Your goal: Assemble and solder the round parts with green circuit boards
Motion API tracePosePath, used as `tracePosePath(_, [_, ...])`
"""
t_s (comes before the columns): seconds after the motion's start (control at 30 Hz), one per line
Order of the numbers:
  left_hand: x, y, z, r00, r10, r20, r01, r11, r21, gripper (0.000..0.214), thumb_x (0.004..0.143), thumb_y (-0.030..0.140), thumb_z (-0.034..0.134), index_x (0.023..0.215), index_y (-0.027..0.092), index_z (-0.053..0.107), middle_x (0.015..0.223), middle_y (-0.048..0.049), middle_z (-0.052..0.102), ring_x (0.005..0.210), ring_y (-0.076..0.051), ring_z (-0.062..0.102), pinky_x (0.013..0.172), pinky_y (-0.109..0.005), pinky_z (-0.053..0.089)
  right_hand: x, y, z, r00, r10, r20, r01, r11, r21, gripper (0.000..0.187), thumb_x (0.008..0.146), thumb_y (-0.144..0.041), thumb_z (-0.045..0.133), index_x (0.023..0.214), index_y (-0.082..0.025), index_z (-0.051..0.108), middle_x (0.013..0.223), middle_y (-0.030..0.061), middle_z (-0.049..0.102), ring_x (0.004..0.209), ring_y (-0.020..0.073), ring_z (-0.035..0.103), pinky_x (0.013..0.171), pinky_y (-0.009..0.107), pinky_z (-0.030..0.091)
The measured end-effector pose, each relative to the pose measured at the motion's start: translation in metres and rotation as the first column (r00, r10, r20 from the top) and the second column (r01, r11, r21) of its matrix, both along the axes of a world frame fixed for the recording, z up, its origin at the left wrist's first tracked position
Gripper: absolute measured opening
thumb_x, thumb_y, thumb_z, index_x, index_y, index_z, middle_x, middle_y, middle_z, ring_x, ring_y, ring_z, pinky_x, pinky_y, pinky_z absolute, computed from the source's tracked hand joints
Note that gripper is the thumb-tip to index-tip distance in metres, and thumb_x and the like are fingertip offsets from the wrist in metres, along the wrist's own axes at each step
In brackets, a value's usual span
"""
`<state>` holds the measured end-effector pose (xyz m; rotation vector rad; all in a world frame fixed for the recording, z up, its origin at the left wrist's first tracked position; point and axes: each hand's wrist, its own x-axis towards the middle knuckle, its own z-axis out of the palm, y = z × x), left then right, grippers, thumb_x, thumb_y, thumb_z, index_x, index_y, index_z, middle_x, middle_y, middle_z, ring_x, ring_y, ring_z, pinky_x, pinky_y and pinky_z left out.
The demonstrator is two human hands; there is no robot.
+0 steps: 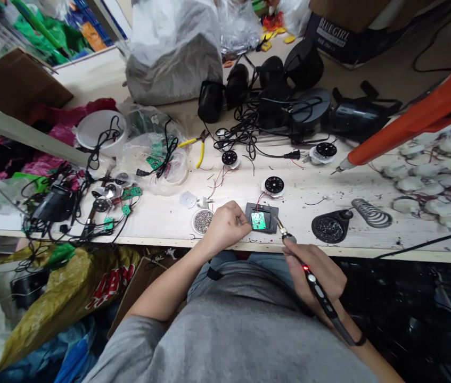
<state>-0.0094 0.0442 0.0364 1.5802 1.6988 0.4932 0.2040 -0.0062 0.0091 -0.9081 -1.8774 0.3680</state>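
A small green circuit board point(258, 220) lies in a black holder point(262, 209) near the bench's front edge. My left hand point(226, 225) is closed beside the holder's left side, fingertips pinched at the board; what they pinch is too small to name. My right hand point(316, 271) grips a black soldering iron point(312, 281) with a red light on its handle. The iron's metal tip reaches the holder's right edge. Red wires run from the board to a black round speaker point(273, 185) just behind it.
A tin of solder balls point(202, 221) sits left of my hand. A coiled iron stand point(370, 213) and black sponge base point(330, 227) stand to the right. An orange electric screwdriver point(412, 122), yellow pliers point(197, 144), black lamp housings point(273, 90), loose boards and cables crowd the bench.
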Motion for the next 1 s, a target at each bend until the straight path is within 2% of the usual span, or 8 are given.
tracePosePath(0.17, [0.000,0.001,0.001,1.000,-0.009,-0.026,0.009,1.000,-0.005,0.015,0.069,0.005,0.066,0.058,0.016,0.064,0.077,0.0000,0.061,0.065,-0.011,0.055,0.065,-0.026,0.044,-0.017,0.012,-0.012,0.993,-0.116,0.026,0.115,0.993,0.025,0.042,0.088,-0.003,0.067,0.126,-0.020,0.065,0.094,0.0049,0.065,0.078,0.0136,0.066,0.069,0.024,0.058])
tracePosePath(0.43, [0.000,0.001,-0.001,0.999,-0.005,-0.035,0.006,1.000,0.015,0.014,0.069,0.008,0.067,0.058,0.017,0.063,0.073,0.0014,0.057,0.064,-0.011,0.054,0.063,-0.024,0.043,-0.042,0.029,-0.036,0.971,-0.193,0.139,0.188,0.981,0.044,0.035,0.092,-0.011,0.063,0.125,-0.023,0.060,0.097,0.0060,0.058,0.089,0.0198,0.060,0.084,0.037,0.054])
tracePosePath(1.0, [0.003,0.001,0.002,1.000,0.011,-0.022,-0.011,1.000,-0.009,0.014,0.069,0.007,0.067,0.059,0.016,0.063,0.073,0.0010,0.058,0.065,-0.012,0.055,0.064,-0.025,0.042,-0.045,0.032,-0.048,0.993,-0.091,0.071,0.088,0.995,0.042,0.038,0.091,-0.006,0.060,0.126,-0.019,0.060,0.099,0.0095,0.063,0.095,0.0223,0.061,0.088,0.040,0.055])
